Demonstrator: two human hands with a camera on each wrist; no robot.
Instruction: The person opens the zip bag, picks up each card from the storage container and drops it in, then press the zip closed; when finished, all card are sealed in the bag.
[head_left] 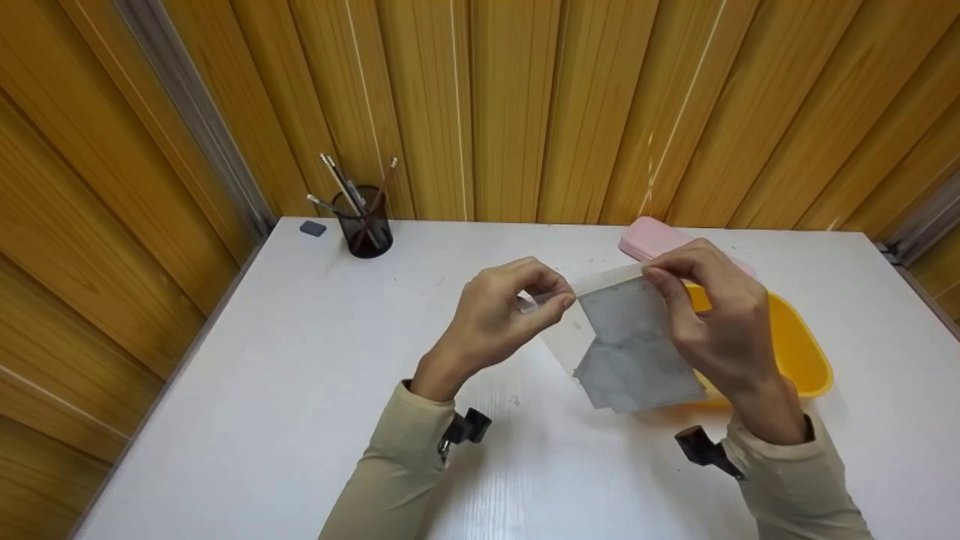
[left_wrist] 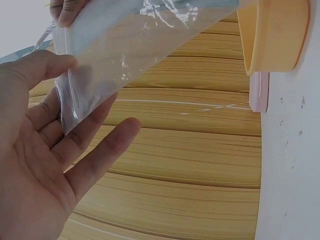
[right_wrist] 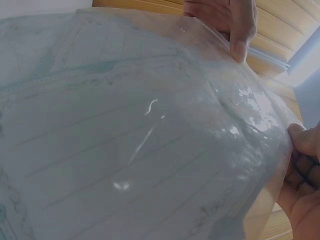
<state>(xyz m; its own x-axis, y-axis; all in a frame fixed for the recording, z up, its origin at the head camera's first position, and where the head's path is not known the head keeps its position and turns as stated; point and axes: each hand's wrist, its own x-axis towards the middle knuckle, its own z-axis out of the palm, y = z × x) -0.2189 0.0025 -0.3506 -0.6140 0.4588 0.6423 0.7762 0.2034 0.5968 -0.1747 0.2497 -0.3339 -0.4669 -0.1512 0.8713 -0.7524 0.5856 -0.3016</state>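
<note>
Both hands hold up a clear plastic bag [head_left: 564, 341] by its top edge, above the table. Inside it lie lined paper sheets [right_wrist: 105, 135] with decorated borders, which look grey from the head view. My left hand [head_left: 499, 311] pinches the bag's left top corner between thumb and fingers; in the left wrist view the last fingers [left_wrist: 107, 150] extend past the plastic. Toward the other end of that edge, my right hand [head_left: 716, 322] pinches the plastic between thumb and index finger. The bag hangs down between the hands, in front of a yellow container.
The yellow container [head_left: 802, 349] stands on the white table [head_left: 262, 390] behind my right hand. A pink case [head_left: 651, 236] lies behind it. At the back left are a black mesh cup [head_left: 367, 236] with several pencils and a dark eraser [head_left: 313, 228]. Wooden panelling [head_left: 510, 112] rises behind.
</note>
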